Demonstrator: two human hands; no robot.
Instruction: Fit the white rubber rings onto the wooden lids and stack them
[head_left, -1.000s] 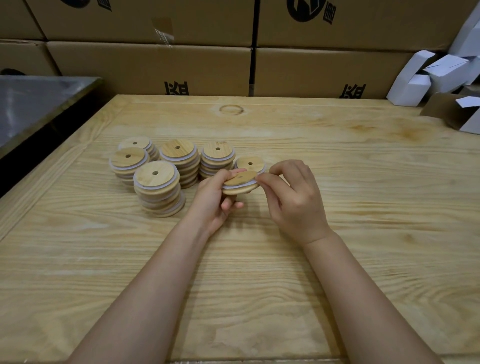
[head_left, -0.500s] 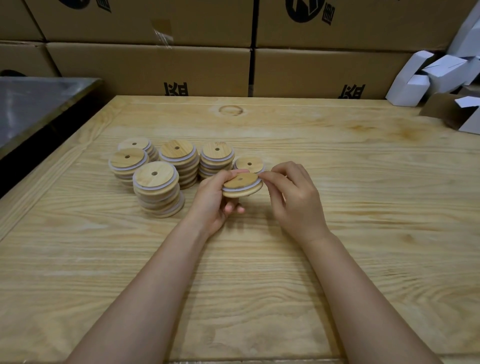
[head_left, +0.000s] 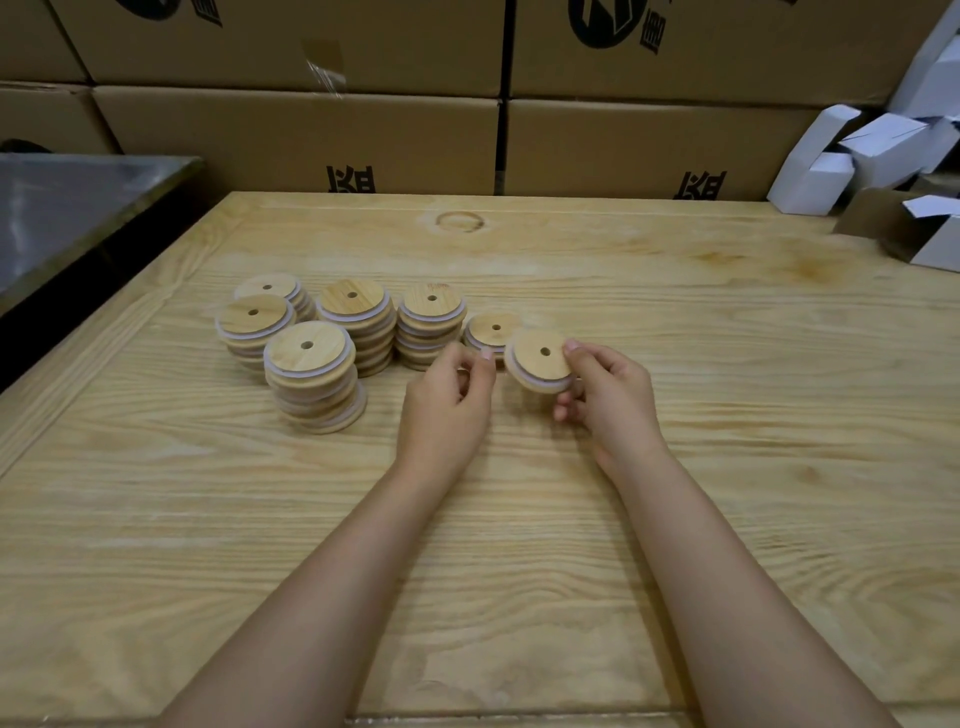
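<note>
soft, even light from overhead; faint shadows under the hands on the bench; wide-angle bending at edges, slightly soft throughout.

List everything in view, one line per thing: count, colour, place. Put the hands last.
lid stacks: six, light wood with white rings, left of centre on the table; the rightmost is the shortest
held lid: one, light wood with a white ring at its rim, in the right hand beside the shortest stack
table: one, pale wood, fills the foreground
cardboard boxes: several, brown, stacked behind the table
white cartons: several, white, far right
metal surface: one, grey, far left
left hand: one, fingers loosely curled, holds nothing
right hand: one, grips the held lid
</note>
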